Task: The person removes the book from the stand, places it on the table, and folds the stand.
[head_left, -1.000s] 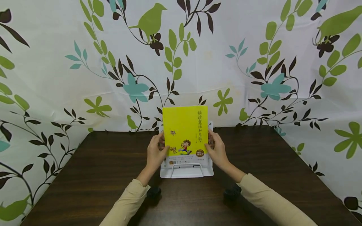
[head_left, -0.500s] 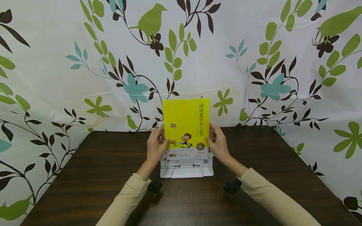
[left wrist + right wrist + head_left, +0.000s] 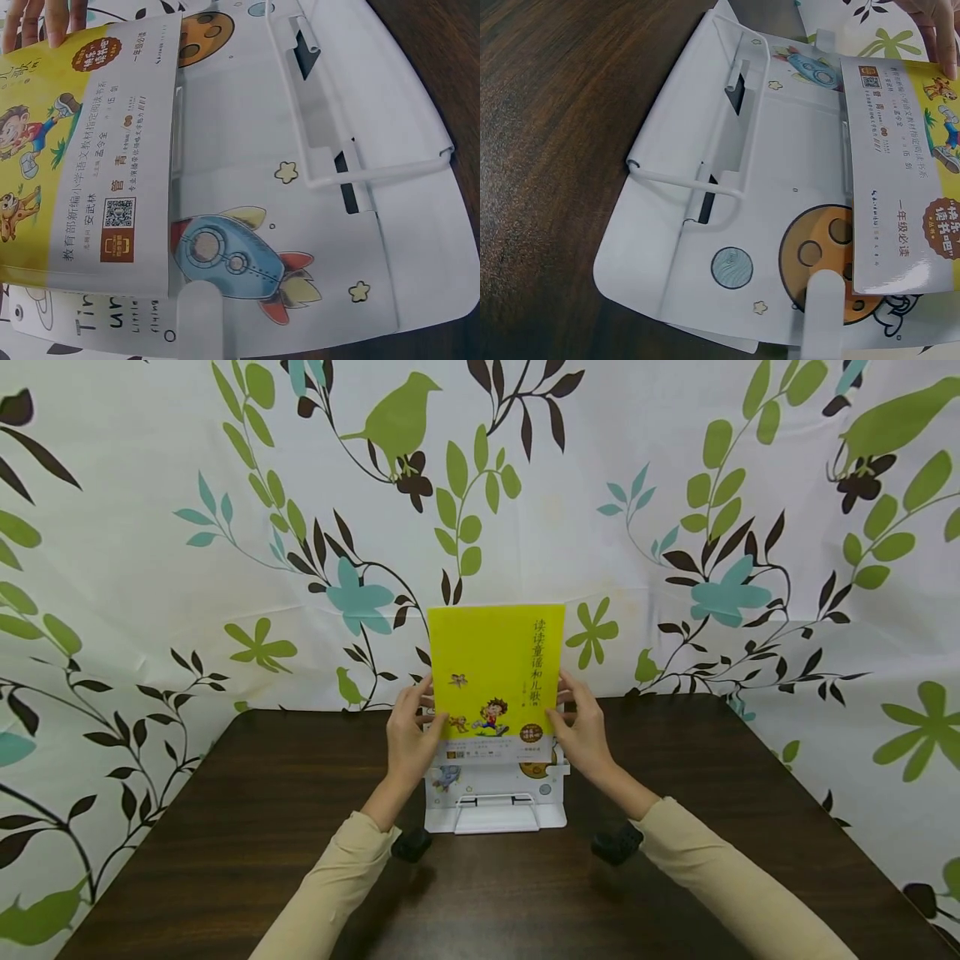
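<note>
While both hands are apart from each other, each is clamped on one side edge of the yellow book (image 3: 487,664), the left hand (image 3: 407,739) and the right hand (image 3: 587,739) each laying a thumb on the front cover. The book is upright before the upper part of the white stand (image 3: 553,818), its bottom edge above the stand's lip; whether it touches the stand's back plate I cannot tell. Its vertical title reads 读读童谣和儿歌, and a round brown badge (image 3: 96,54) carries 快乐读书吧. On the pale lower band are 一年级必读, 教育部新编小学语文教材指定阅读书系 and a square QR code (image 3: 118,212); the cover is smooth and slightly glossy. Low on the stand is a bent white wire bracket (image 3: 379,174). The stand's smooth, round-cornered plate bears a blue rocket (image 3: 232,255), an orange cratered disc (image 3: 806,251) and partly covered lettering, including "Little" and "flying". Beneath the stand lies a dark wood-grain bench (image 3: 300,760); behind it hangs white cloth (image 3: 660,410) printed with leaves and birds.
</note>
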Tool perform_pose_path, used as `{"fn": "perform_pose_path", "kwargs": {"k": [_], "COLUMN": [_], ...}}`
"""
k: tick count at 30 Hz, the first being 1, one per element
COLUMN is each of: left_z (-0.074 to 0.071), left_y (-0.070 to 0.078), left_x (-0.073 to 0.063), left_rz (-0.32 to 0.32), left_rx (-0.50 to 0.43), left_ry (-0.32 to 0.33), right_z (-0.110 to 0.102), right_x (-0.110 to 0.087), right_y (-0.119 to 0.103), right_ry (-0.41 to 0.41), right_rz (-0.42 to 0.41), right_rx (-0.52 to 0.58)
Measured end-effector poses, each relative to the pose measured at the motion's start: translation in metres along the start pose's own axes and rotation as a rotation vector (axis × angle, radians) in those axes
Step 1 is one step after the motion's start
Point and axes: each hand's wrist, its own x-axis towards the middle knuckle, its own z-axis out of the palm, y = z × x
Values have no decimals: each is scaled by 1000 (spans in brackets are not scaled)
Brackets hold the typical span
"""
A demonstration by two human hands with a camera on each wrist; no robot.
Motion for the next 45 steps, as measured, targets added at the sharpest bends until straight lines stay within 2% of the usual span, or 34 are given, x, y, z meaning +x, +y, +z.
{"fn": "perform_pose_path", "kwargs": {"k": [8, 11, 15, 17, 26, 29, 38, 41, 45], "left_z": [-1, -1, -1, -1, 1, 2, 8, 11, 16], "left_y": [6, 8, 12, 13, 24, 27, 34, 37, 40], "left_x": [2, 4, 6, 6, 7, 6, 0, -3, -6], "left_rz": [5, 18, 35, 40, 18, -4, -74, -93, -142], "left_rx": [11, 10, -10, -30, -76, -85, -103, -109, -122], "left_ry": [12, 15, 18, 17, -13, -38, -133, -155, -183], "right_z": [-4, -8, -12, -12, -25, -30, -56, -62, -69], "right_x": [4, 7, 10, 9, 11, 12, 13, 11, 5], "right_y": [-3, -15, -18, -9, -10, -14, -50, -49, -30], "right_ry": [9, 14, 10, 5, -14, -27, -103, -127, -165], "right_rz": [-68, -76, -67, -64, -47, -37, 15, 35, 73], "right_rx": [40, 44, 34, 25, 15, 15, 3, 10, -6]}}
